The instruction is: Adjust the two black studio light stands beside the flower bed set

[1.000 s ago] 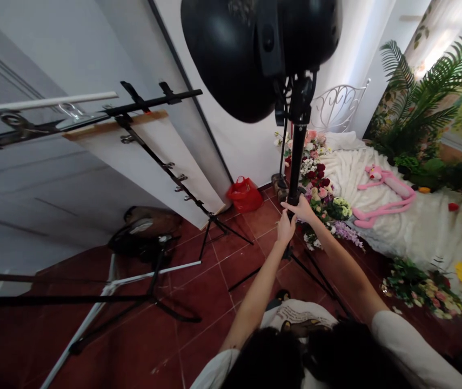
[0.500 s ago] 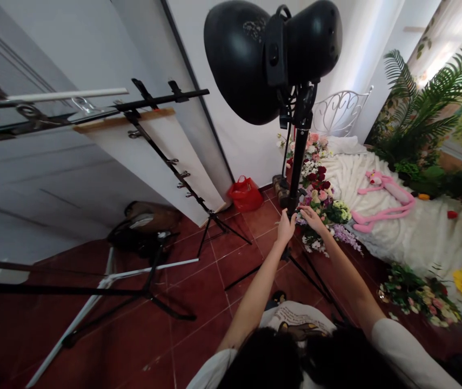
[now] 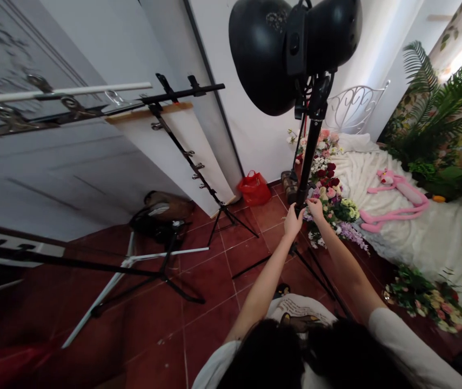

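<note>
A black studio lamp with a dome-shaped reflector [image 3: 261,59] tops a black light stand [image 3: 310,154]. My left hand [image 3: 293,220] is wrapped round the pole of the stand, low down. On the pole's right side, my right hand [image 3: 315,209] is closed with its fingers pinched against the stand at the same height. The small part between those fingers is too hidden to make out. Below my hands the stand's tripod legs [image 3: 309,273] spread over the floor.
To the left, a clipped white backdrop [image 3: 182,146] hangs from a black stand. White and black stand legs [image 3: 109,302] cross the tiled floor [image 3: 210,275]. A red bag [image 3: 254,189] sits by the wall. At right are flowers [image 3: 330,186] and a pink plush toy [image 3: 407,197] on white fabric.
My view has turned slightly left, so the surroundings appear shifted right. The fingers of my right hand have closed in against the stand. My left hand keeps its hold on the pole.
</note>
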### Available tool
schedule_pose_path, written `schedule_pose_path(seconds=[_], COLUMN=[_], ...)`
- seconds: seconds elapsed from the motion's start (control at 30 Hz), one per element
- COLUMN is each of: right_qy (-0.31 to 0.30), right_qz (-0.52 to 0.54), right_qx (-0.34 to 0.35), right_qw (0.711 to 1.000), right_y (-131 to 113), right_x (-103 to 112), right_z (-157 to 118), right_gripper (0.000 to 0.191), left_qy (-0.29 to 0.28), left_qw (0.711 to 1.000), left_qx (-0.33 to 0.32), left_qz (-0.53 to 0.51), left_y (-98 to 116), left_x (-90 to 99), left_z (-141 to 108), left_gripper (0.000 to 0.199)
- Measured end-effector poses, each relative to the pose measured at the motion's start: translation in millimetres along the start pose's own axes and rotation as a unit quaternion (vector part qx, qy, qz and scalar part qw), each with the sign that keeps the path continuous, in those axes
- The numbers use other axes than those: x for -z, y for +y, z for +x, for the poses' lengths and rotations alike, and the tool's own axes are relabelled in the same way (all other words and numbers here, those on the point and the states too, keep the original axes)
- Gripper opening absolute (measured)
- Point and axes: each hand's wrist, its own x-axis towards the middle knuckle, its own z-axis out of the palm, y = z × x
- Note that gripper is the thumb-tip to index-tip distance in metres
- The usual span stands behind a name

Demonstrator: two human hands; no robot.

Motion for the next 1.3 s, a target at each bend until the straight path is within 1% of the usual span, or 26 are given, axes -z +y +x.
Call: schedule_pose_path(seconds=[0.07, 0.1, 0.17, 0.2, 0.23, 0.27, 0.3, 0.37, 0.43, 0.5, 0.57, 0.63, 0.7, 0.8, 0.87, 0.97, 1.0, 1.03, 1.07, 1.13, 1.2, 1.23, 1.3], right_qy=[0.0, -0.007, -0.013, -0.001, 0.013, 0.031, 0.06, 0.129, 0.203, 0.273, 0.339, 0.406, 0.474, 0.559, 0.59, 0.598, 0.593, 0.583, 0.57, 0.542, 0.52, 0.514, 0.514], right_qz=[0.028, 0.039, 0.051, 0.057, 0.062, 0.067, 0.082, 0.111, 0.14, 0.176, 0.214, 0.249, 0.279, 0.311, 0.34, 0.403, 0.42, 0.428, 0.43, 0.419, 0.413, 0.415, 0.415], right_qx=[-0.003, -0.011, -0.034, -0.049, -0.059, -0.075, -0.108, -0.163, -0.198, -0.212, -0.213, -0.204, -0.179, -0.129, -0.099, -0.076, -0.072, -0.068, -0.065, -0.052, -0.039, -0.034, -0.026], right_qw=[1.0, 0.999, 0.998, 0.997, 0.996, 0.994, 0.989, 0.972, 0.949, 0.922, 0.891, 0.855, 0.815, 0.758, 0.726, 0.689, 0.684, 0.687, 0.697, 0.727, 0.747, 0.75, 0.751], right_y=[6.8, 12.1, 27.9, 38.4, 50.6, 64.0, 78.2, 106.5, 130.8, 148.3, 158.7, 163.7, 165.4, 164.4, 161.2, 151.5, 146.9, 141.7, 135.8, 122.9, 109.6, 103.6, 94.2], right_x=[9.5, 17.0, 37.9, 51.1, 66.1, 82.5, 100.0, 136.7, 172.3, 203.2, 227.3, 244.7, 256.3, 263.6, 262.8, 257.9, 256.8, 256.4, 257.1, 261.6, 269.7, 274.4, 283.0], right_z=[-13.8, -23.1, -45.9, -59.1, -73.4, -88.8, -105.1, -141.0, -181.1, -224.1, -267.5, -308.6, -345.5, -391.5, -414.8, -436.9, -440.8, -443.0, -443.6, -441.0, -434.3, -430.2, -422.1], right_gripper=[0.025, 0.026, 0.027, 0.026, 0.025, 0.024, 0.024, 0.024, 0.024, 0.022, 0.018, 0.015, 0.014, 0.015, 0.014, 0.006, 0.006, 0.009, 0.012, 0.021, 0.028, 0.029, 0.024], left_qy=[-0.002, -0.007, -0.039, -0.06, -0.076, -0.095, -0.116, -0.171, -0.239, -0.313, -0.386, -0.454, -0.516, -0.59, -0.623, -0.649, -0.653, -0.656, -0.659, -0.668, -0.679, -0.683, -0.686], left_qw=[1.0, 1.0, 0.997, 0.994, 0.992, 0.99, 0.989, 0.984, 0.971, 0.95, 0.921, 0.884, 0.842, 0.772, 0.729, 0.679, 0.667, 0.655, 0.646, 0.63, 0.622, 0.622, 0.628], left_qx=[0.006, 0.023, 0.066, 0.089, 0.105, 0.106, 0.095, 0.057, 0.017, -0.019, -0.059, -0.106, -0.154, -0.219, -0.258, -0.307, -0.321, -0.335, -0.344, -0.35, -0.341, -0.335, -0.327], left_qz=[-0.009, -0.01, 0.001, 0.006, 0.011, 0.013, 0.014, 0.012, 0.004, -0.003, -0.01, -0.023, -0.046, -0.087, -0.114, -0.153, -0.161, -0.168, -0.173, -0.183, -0.188, -0.185, -0.166], left_y=[-17.6, -28.4, -50.6, -60.4, -68.4, -74.2, -77.5, -77.0, -68.6, -55.1, -38.9, -20.9, -1.2, 31.8, 55.1, 86.4, 94.4, 100.7, 105.4, 110.9, 114.1, 115.7, 119.9], left_x=[-3.2, -6.0, -14.2, -19.8, -26.4, -34.1, -42.9, -63.3, -86.6, -111.0, -134.5, -155.9, -174.7, -198.3, -211.5, -227.7, -231.9, -235.4, -238.0, -240.8, -241.0, -240.8, -241.0], left_z=[-12.6, -20.7, -39.1, -48.6, -57.8, -66.6, -74.8, -90.1, -105.7, -123.0, -142.8, -164.6, -188.2, -226.0, -251.1, -283.7, -291.8, -298.1, -302.5, -306.0, -305.4, -304.9, -305.6], left_gripper=[0.047, 0.044, 0.041, 0.039, 0.038, 0.037, 0.035, 0.033, 0.031, 0.031, 0.032, 0.033, 0.034, 0.034, 0.036, 0.044, 0.045, 0.043, 0.041, 0.038, 0.038, 0.038, 0.034])
